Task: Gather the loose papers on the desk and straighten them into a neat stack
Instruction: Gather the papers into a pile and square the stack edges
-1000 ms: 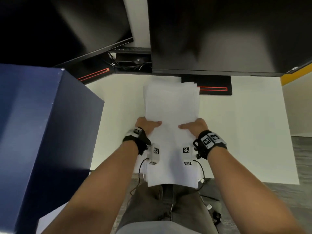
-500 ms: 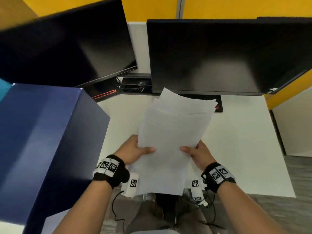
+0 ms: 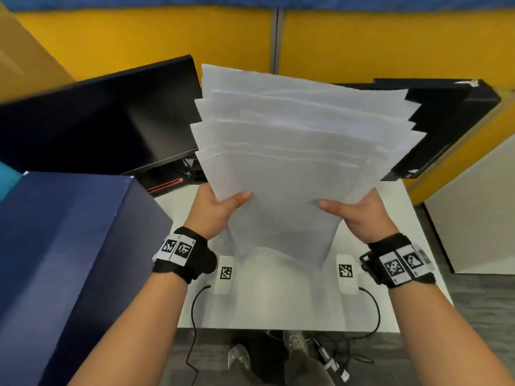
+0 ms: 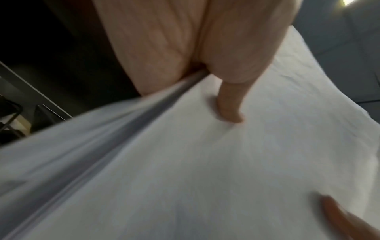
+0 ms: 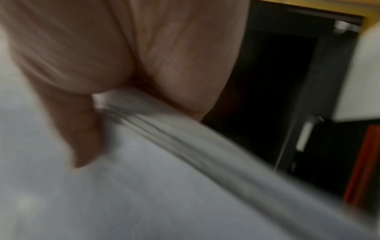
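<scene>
A bundle of several white papers [image 3: 295, 162] is held up in the air above the white desk [image 3: 278, 302], its top edges fanned out unevenly. My left hand [image 3: 220, 208] grips its left edge, thumb across the front sheet. My right hand [image 3: 359, 213] grips its right edge the same way. In the left wrist view the thumb [image 4: 230, 104] presses on the top sheet of the papers [image 4: 205, 162], with the sheet edges wedged into the hand. In the right wrist view the papers [image 5: 144, 186] are pinched between thumb and palm of the right hand [image 5: 98, 104].
Two dark monitors [image 3: 97, 121] [image 3: 446, 126] stand at the back of the desk before a yellow partition [image 3: 362, 43]. A tall dark blue box [image 3: 69, 260] rises at the left. Cables [image 3: 370, 310] hang past the desk's near edge.
Both hands have lifted the papers off the desk and tilted them upright toward me. The sheets now fan apart at the top. The head view has swung upward.
</scene>
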Tool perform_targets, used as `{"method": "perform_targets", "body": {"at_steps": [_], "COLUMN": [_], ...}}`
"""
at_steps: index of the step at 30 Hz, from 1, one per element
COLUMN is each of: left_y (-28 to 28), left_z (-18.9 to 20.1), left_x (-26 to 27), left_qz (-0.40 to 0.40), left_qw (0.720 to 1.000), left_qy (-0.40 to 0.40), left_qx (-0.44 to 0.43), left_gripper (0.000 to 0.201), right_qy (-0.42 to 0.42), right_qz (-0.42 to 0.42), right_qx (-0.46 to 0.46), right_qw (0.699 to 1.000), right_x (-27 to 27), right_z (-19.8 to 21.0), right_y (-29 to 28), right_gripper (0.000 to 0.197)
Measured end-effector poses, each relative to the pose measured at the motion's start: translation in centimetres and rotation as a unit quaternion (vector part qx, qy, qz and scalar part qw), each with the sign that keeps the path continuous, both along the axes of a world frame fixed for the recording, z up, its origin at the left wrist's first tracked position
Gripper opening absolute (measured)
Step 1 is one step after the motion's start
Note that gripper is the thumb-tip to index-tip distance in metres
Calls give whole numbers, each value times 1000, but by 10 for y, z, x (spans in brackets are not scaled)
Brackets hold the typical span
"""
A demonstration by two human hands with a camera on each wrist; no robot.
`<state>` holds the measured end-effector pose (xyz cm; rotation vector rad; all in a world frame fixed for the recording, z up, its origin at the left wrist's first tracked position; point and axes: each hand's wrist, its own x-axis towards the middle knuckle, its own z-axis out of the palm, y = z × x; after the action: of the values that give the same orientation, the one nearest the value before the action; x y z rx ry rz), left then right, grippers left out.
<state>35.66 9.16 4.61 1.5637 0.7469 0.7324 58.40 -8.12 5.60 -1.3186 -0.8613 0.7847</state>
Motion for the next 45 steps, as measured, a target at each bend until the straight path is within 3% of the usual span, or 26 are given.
{"method": "perform_targets", "body": {"at_steps": [2,4,6,9,13,15,18,20,22,25,29,31,34,36,39,43,45], "left_y": [-8,-17,-23,-27,-25,-23,-22,-20,-16,-10,-9,-9,-7,-9,-9,-8,-10], "left_z": [-4,-11,-15,-18,-30,-42,-61,-67,-63,-35,-3,-12,-42,-58,-55,-32,-37], "left_x": [10,18,24,25,24,22,19,23,30,37,34,31,27,26,30,29,30], "left_qz": [73,116,129,120,121,112,79,61,75,97,78,63,27,17,47,60,56], "left_qw": [997,993,991,992,992,994,995,994,992,995,994,995,997,993,993,996,996], "left_qy": [0,-5,-20,-31,-36,-10,44,83,98,38,-32,-1,74,116,105,39,42], "left_qx": [20,13,2,22,25,11,-33,-35,-32,2,70,75,0,-19,-2,50,62], "left_gripper": [21,18,19,35,34,28,36,26,17,27,36,38,37,26,21,30,33], "right_qy": [-57,-55,-38,-31,-51,-56,-34,-21,-11,-14,-54,-60,-42,-17,-14,-41,-51], "right_qz": [-62,-136,-183,-219,-214,-205,-171,-156,-169,-207,-212,-196,-137,-139,-195,-226,-225], "right_qx": [-17,-9,13,30,29,-14,-99,-124,-110,-69,34,0,-111,-145,-118,-48,-48], "right_qw": [996,989,982,975,975,977,980,980,979,976,975,979,984,979,974,972,972], "right_x": [-4,-13,-20,-22,-16,-12,-8,-11,-12,-12,-14,-10,-6,-9,-15,-18,-15], "right_z": [-2,-8,-15,-18,-24,-36,-64,-71,-68,-44,-14,-21,-52,-67,-62,-42,-43], "right_y": [2,4,5,4,1,-2,-6,-2,6,14,9,3,-5,-5,1,-2,-4], "right_gripper": [36,29,32,36,39,37,40,43,36,21,34,32,34,38,34,37,36]}}
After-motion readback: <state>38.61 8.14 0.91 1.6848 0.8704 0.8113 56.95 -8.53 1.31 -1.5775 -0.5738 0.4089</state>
